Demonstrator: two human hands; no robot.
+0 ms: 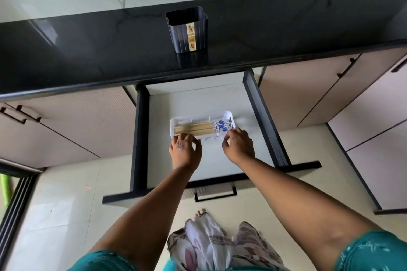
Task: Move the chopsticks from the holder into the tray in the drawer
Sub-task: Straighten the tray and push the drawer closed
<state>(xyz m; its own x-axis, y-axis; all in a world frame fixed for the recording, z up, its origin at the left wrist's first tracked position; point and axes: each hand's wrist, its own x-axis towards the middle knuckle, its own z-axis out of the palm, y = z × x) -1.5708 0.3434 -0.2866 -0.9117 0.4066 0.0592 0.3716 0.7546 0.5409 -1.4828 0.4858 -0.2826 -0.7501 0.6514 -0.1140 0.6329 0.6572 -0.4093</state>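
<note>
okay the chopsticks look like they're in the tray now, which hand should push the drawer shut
Either could, slightly the left hand: it sits nearer the drawer centre and handle; the right hand rests at the tray end.

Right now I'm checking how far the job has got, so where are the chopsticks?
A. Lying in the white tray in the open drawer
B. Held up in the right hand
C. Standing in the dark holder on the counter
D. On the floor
A: the chopsticks lie flat in the white tray in the drawer, and none stick up out of the holder on the counter.
</note>
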